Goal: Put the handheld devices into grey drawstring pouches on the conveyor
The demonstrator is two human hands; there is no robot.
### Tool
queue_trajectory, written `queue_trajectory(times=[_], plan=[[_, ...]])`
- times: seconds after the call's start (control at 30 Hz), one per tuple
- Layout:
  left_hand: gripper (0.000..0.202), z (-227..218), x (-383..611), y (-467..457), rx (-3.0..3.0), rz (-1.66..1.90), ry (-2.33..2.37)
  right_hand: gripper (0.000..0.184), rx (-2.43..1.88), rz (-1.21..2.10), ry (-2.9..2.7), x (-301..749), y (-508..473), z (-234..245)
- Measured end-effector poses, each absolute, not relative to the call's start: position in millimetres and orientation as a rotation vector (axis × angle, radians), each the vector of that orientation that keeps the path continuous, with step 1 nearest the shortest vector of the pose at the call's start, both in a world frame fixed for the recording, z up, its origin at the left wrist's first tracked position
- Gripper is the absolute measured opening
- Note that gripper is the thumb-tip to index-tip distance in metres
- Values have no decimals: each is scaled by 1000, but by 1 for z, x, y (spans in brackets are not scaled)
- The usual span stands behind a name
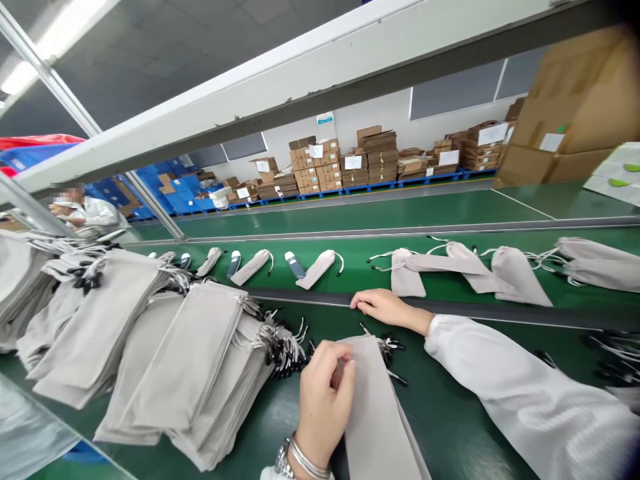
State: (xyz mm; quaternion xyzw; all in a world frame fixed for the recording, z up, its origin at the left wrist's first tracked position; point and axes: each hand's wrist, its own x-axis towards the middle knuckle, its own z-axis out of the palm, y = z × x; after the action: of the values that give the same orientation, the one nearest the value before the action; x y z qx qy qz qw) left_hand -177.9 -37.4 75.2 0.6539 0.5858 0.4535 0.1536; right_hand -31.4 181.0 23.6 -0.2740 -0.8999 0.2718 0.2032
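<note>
My left hand [327, 400] is at the upper left corner of a small stack of grey drawstring pouches [377, 413]. Its fingers and thumb curl in over the fabric, and what they hold, if anything, is hidden. Beyond the stack, my right hand [387, 309] reaches left along the dark conveyor edge [310, 298]. Its fingers are together, with nothing visible in them. Just past it on the green belt lies a filled-looking pouch [409, 280]. Farther left, a dark blue device with a light end [295, 265] lies against another pouch [317, 269].
Large piles of grey pouches [185, 360] with black-tipped cords cover the left side. More pouches [520, 273] lie on the belt at right. A white beam [280, 73] crosses overhead. Cardboard boxes [315, 167] stand behind, and a person in white [97, 210] is at far left.
</note>
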Motion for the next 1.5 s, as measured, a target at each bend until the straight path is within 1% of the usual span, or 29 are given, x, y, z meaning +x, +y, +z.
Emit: queue_trajectory(times=[0.3, 0.53, 0.7, 0.93, 1.17, 1.33, 1.43, 1.5], plan=[[13, 80, -178, -37, 1875, 1374, 1661, 29, -775, 742, -2532, -27, 182, 24], [13, 79, -182, -34, 1948, 1405, 1832, 28, -766, 738, -2530, -28, 184, 21], [24, 75, -184, -31, 2089, 1321, 1909, 29, -777, 740, -2530, -28, 185, 21], [22, 75, -183, -30, 2241, 1326, 1931, 28, -777, 731, -2551, -28, 184, 23], [13, 79, -178, -32, 2382, 1287, 2093, 28, -770, 735, -2537, -28, 182, 25], [17, 82, -175, -33, 2446, 1302, 2125, 29, -771, 734, -2530, -28, 185, 20], [19, 82, -175, -34, 2460, 1296, 2124, 27, -768, 801, -2488, -27, 182, 19], [21, 81, -176, -34, 2455, 1298, 2124, 28, -747, 966, -2389, -30, 179, 23]])
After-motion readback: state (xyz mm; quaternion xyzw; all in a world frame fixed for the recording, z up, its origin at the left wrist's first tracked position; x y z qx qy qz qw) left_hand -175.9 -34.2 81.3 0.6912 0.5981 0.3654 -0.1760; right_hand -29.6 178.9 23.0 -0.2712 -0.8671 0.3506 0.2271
